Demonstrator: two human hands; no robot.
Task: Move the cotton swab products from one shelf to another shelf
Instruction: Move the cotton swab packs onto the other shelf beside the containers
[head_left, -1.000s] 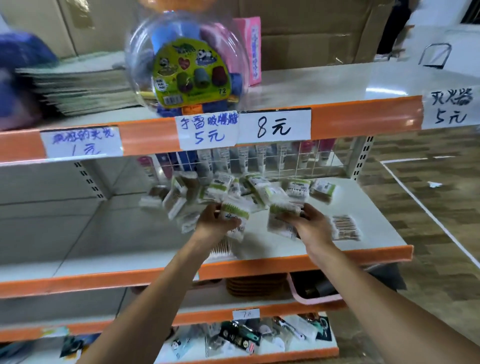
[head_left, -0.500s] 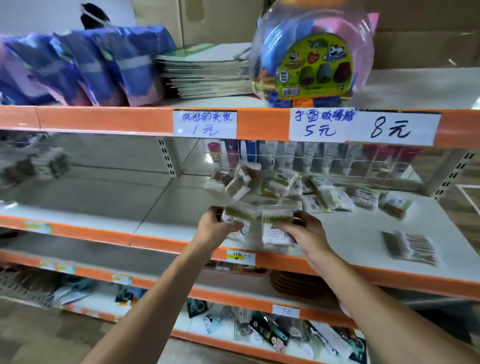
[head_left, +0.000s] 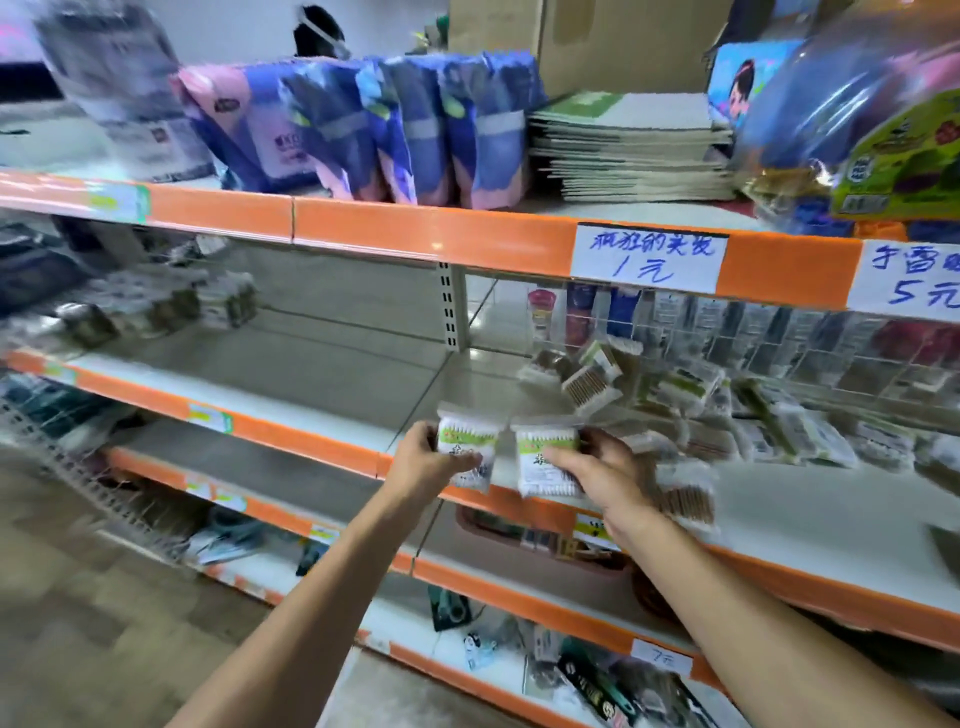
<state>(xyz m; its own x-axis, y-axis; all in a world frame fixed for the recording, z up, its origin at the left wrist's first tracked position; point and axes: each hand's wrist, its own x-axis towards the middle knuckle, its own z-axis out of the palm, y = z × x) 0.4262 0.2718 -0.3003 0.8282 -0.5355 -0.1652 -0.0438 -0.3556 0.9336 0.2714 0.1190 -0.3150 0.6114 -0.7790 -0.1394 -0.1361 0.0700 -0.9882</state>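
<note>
With both arms stretched toward the middle shelf (head_left: 810, 514), gripped one pack in each hand: left hand (head_left: 423, 464) curled round the left cotton swab pack (head_left: 464, 441), thumb across its front, remaining fingers hidden behind; right hand (head_left: 597, 470) clamped on the right cotton swab pack (head_left: 545, 457), thumb pressed over its lower label, other fingers wrapped round the pack's far edge. Held the two packs upright and nearly touching between the two thumbs, above the shelf's orange front lip. Lay beyond the right fingers, scattered across the same shelf: a loose heap of swab packs (head_left: 691, 395), some tilted, some flat, blurred at the far end. Sat just beside the right wrist on the shelf: one flat pack with brown sticks (head_left: 683, 499). Spread well to the left of the left fingers: a mostly bare neighbouring shelf (head_left: 322, 364), with more blurred packs (head_left: 156, 306) at its far left. Hung above the fingers on the orange rail: a handwritten price tag (head_left: 649, 257).
</note>
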